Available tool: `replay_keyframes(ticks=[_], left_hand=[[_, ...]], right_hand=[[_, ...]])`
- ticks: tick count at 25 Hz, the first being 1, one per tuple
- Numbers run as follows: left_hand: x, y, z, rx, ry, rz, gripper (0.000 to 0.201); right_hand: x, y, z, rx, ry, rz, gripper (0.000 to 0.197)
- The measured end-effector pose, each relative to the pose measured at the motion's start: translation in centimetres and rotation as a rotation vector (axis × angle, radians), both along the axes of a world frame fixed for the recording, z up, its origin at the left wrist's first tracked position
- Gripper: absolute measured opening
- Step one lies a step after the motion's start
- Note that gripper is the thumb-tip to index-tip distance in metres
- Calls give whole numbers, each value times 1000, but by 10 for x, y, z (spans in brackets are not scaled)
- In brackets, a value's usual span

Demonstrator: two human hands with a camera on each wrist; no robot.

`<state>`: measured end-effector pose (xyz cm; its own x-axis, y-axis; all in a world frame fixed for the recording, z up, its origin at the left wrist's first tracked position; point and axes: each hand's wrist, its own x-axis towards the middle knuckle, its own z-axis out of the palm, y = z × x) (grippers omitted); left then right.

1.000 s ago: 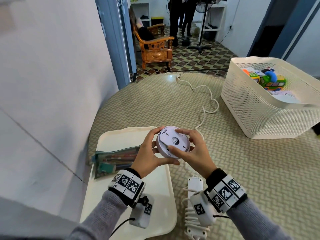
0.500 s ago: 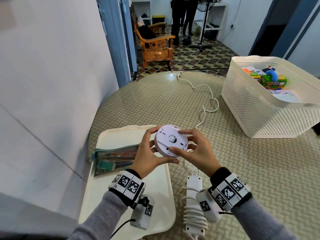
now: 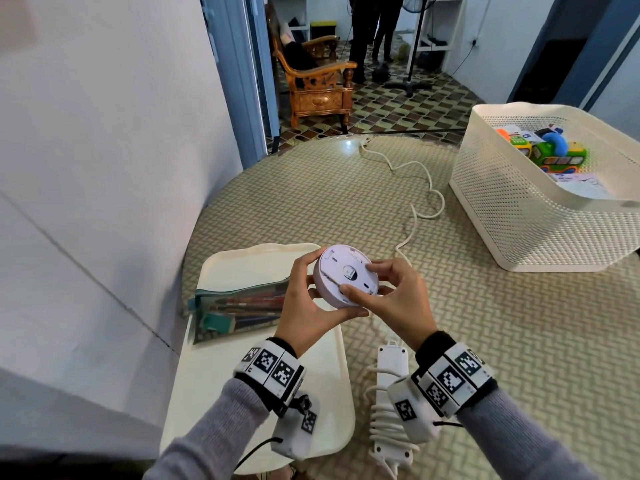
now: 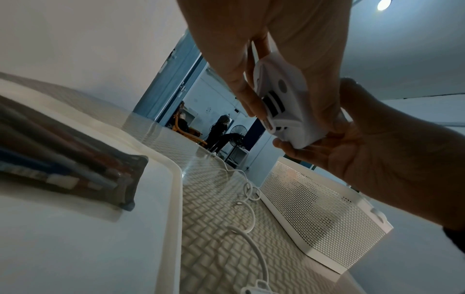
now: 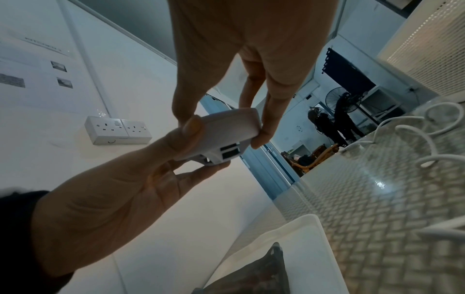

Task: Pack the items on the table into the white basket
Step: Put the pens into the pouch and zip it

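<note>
Both hands hold a round white disc-shaped device above the near right corner of a white tray. My left hand grips its left rim and underside; my right hand pinches its right rim, thumb on the near edge. The left wrist view shows the device edge-on between my fingers, and so does the right wrist view, with the device held from both sides. On the tray lies a clear pencil case of pens. The white mesh basket stands far right, holding a colourful toy.
A white power strip with its cord wound round it lies under my right wrist; its cable snakes across the woven tablecloth toward the far edge. A white wall runs along the left. Beyond the table stand a wooden armchair and people.
Both hands have kept hold of the device and turned it slightly, shifting it a little left and nearer the tray. The basket and pencil case have not moved.
</note>
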<state>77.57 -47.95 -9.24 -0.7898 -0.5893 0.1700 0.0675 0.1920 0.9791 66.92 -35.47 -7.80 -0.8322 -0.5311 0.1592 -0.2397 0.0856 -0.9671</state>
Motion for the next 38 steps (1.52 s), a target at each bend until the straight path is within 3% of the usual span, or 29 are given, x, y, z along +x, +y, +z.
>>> replay_keyframes(ticks=[5,11,16,19,23,27,32,38], left_hand=[[9,-8,-10,-66,-55,-82,109],[35,-32,-27,0,-97,24,100],[76,-82,-40,94,-103,166,97],[102,-122,-42,76,-131,259,102],[125,-157,-42,85,-143,319,108],[133,-177,-44,25,-183,360,101],[135,-189,-47,8,-235,335,98],[120,-189,-49,-11,-210,275,95]], right_hand=[[3,3,-7,7,-99,68,51],[13,-20,-18,110,-169,288,51],[16,-73,-34,251,-25,297,34],[17,-121,-54,324,159,341,30],[16,-181,-74,597,404,538,52],[15,-211,-85,909,455,693,70],[23,-203,-91,1091,425,639,73],[39,-176,-96,960,226,487,50]])
